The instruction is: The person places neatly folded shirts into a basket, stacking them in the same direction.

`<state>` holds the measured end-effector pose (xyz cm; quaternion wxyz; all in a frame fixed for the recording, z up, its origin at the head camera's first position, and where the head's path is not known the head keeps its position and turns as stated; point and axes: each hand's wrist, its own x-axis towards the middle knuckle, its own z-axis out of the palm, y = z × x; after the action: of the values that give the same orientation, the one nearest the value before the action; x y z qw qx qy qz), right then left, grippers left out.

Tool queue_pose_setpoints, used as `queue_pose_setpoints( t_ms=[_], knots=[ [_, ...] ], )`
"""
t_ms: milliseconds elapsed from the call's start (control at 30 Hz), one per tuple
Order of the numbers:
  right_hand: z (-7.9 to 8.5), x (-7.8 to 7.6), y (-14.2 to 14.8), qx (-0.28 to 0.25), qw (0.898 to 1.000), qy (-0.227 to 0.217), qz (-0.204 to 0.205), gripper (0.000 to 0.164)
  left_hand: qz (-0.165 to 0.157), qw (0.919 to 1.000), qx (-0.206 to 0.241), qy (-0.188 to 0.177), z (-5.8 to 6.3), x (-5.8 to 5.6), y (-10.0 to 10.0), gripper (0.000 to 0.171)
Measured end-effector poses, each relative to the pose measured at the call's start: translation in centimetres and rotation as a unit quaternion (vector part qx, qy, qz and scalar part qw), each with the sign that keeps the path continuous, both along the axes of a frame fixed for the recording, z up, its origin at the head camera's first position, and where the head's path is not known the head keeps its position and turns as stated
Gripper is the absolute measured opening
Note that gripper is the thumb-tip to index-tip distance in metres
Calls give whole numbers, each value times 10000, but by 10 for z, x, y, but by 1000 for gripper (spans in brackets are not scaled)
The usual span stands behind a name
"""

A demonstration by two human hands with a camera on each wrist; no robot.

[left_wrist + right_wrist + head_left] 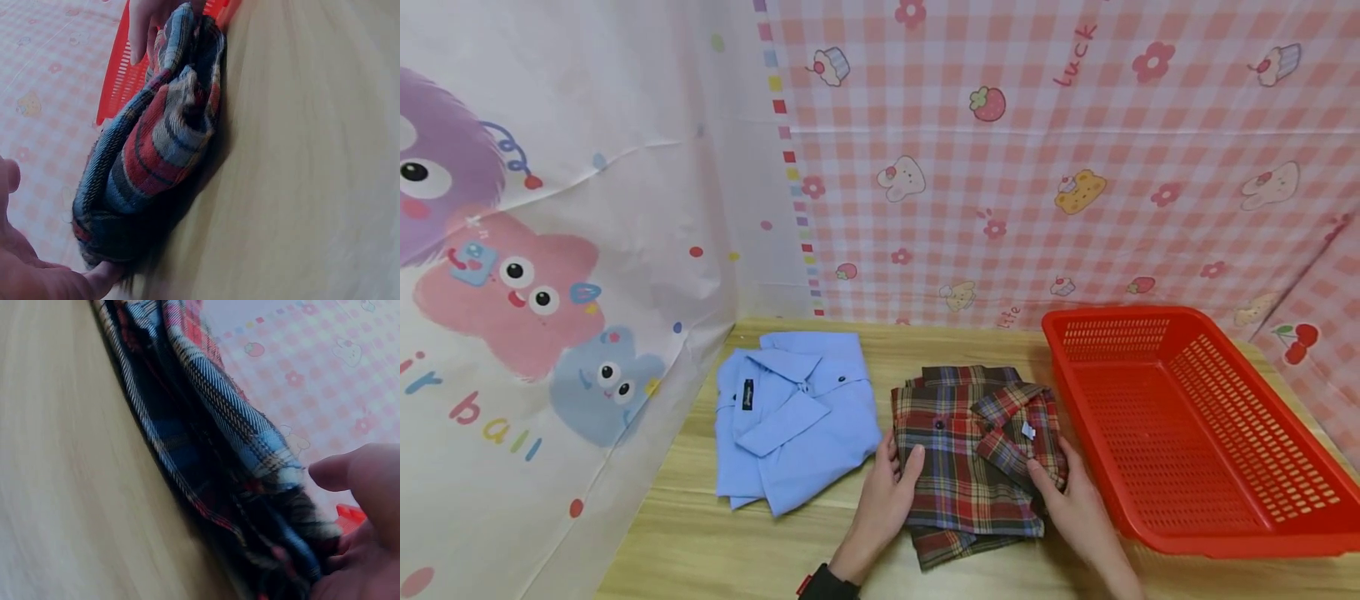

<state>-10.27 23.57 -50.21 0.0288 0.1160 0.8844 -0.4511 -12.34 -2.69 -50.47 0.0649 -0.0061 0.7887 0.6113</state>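
A folded plaid shirt [955, 467] in red, dark and yellow checks lies on the table, its collar turned to the right. At its left edge is my left hand [887, 487], fingertips against the side. In the left wrist view the left thumb [9, 178] stands off the cloth while a finger touches the shirt's lower edge. My right hand [1078, 500] holds the opposite edge near the collar, thumb on top and fingers at the side. The right wrist view shows the right thumb [334, 472] close over the layered folds of the shirt [250, 444].
Left of the plaid shirt lies a folded light blue shirt [812, 433] with a dark collar label. A red perforated plastic basket [1138, 521] stands close on the right. Patterned cloth walls [1030, 167] bound the wooden table [677, 508] behind and at both sides.
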Motion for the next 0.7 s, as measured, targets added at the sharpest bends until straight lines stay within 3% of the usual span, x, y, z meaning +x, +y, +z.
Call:
queue_pose_setpoints(
  t_ms=[233,700],
  knots=[
    [-1,-2,-6,-713,9971,59,-246,85,298,9990,272,-215,-2,-3,3,82],
    [-3,-3,-9,-1287,9905,-75,-478,86,369,9937,749,-742,-5,-9,6,82]
  ],
)
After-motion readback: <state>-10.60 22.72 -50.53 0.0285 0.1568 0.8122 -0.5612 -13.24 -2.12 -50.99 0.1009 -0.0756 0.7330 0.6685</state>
